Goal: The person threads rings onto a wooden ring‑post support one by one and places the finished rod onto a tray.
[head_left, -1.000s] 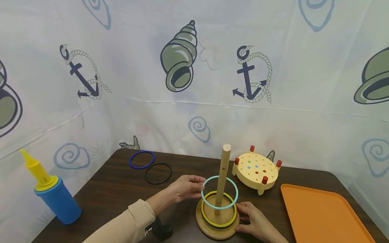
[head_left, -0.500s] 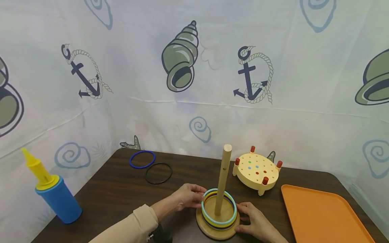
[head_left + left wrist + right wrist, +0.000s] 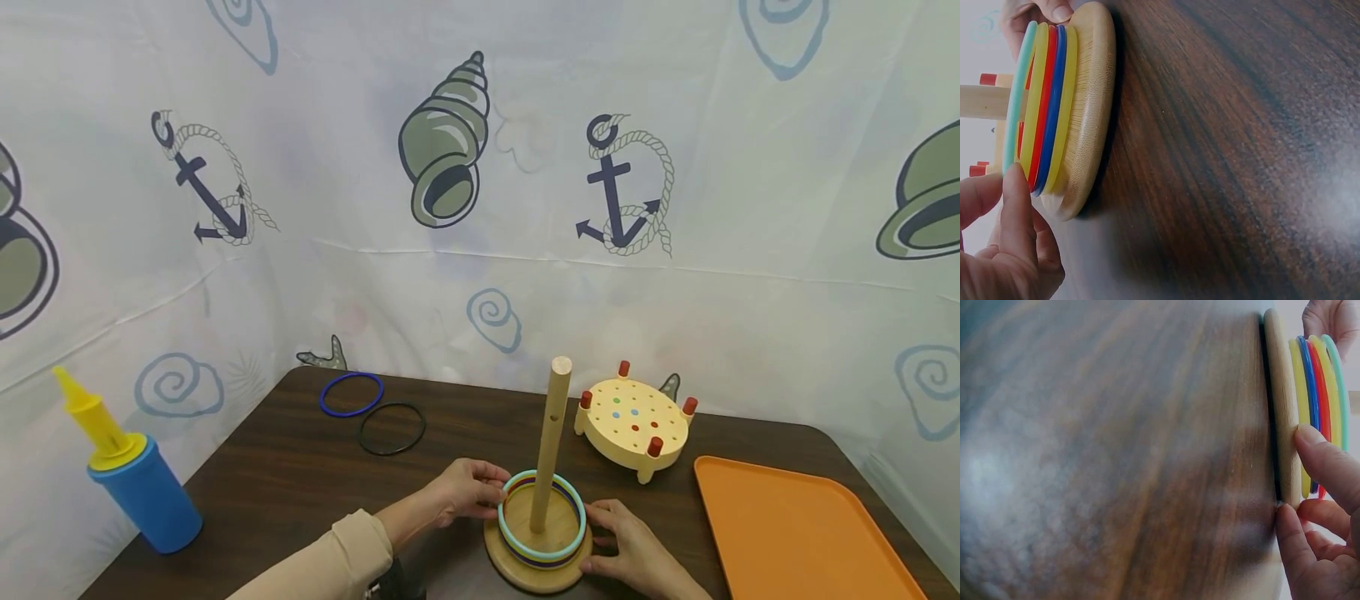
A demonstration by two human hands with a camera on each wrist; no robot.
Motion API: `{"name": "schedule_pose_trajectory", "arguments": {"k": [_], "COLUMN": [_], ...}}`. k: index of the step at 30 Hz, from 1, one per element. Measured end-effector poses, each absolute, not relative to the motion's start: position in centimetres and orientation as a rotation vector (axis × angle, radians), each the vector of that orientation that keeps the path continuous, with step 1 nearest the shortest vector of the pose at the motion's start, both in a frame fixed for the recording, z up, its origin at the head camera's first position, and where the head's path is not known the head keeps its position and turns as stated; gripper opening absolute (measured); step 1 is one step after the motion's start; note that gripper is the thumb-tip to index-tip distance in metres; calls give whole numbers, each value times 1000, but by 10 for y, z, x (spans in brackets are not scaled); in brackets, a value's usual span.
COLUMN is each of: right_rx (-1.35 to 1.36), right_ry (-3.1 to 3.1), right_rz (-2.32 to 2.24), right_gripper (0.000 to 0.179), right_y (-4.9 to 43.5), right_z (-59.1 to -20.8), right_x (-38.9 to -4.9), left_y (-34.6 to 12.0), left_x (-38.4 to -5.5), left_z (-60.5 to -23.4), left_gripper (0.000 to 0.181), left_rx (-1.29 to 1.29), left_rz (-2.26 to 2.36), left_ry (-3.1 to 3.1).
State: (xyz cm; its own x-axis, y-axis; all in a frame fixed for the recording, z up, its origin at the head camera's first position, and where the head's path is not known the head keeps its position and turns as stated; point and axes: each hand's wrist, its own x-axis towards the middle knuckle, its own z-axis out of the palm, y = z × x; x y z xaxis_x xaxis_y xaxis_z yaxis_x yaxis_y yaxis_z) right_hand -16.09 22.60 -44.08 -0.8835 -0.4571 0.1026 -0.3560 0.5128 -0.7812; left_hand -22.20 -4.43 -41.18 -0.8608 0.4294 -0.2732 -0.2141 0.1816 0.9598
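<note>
A round wooden base point(image 3: 525, 579) with an upright peg point(image 3: 552, 433) stands on the dark table. Around the peg lies a stack of thin rings, topped by a turquoise ring point(image 3: 525, 553). Beneath it, the left wrist view shows a yellow ring point(image 3: 1035, 94), a red ring point(image 3: 1046, 100), a blue ring point(image 3: 1055, 112) and a second yellow ring point(image 3: 1067, 106). My left hand point(image 3: 463, 492) pinches the turquoise ring's left edge between thumb and finger. On the other side, my right hand point(image 3: 633, 546) grips the base's rim, thumb on its upper edge in the right wrist view.
A blue ring point(image 3: 324, 405) and a black ring point(image 3: 363, 440) lie at the back left. Behind the peg is a cream pegboard stool point(image 3: 633, 417) with red-tipped legs. An orange tray point(image 3: 806, 533) sits at the right, a blue-and-yellow hand pump point(image 3: 146, 496) at the left.
My left hand has lowered the turquoise ring down the peg onto the other rings. The right hand has stayed at the base.
</note>
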Motion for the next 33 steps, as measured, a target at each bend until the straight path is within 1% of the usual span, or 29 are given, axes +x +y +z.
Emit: {"name": "schedule_pose_trajectory", "arguments": {"k": [12, 20, 27, 33], "right_rx": [-681, -696, -711, -709], "right_ry": [2610, 2625, 2639, 2635], "right_rz": [-1308, -1295, -1287, -1282], "right_gripper": [70, 71, 72, 73], "right_y": [226, 227, 227, 227], "right_z": [-442, -442, -442, -442], "right_x": [-162, -162, -162, -163], "left_y": [-46, -54, -82, -117], "left_x": [-219, -222, -238, -261], "left_z": [-415, -412, -411, -410], "left_gripper": [31, 33, 36, 35], "left_rx": [193, 215, 195, 17], "left_rz": [1720, 1745, 1806, 1853], "left_ry": [1968, 1980, 2132, 2319]}}
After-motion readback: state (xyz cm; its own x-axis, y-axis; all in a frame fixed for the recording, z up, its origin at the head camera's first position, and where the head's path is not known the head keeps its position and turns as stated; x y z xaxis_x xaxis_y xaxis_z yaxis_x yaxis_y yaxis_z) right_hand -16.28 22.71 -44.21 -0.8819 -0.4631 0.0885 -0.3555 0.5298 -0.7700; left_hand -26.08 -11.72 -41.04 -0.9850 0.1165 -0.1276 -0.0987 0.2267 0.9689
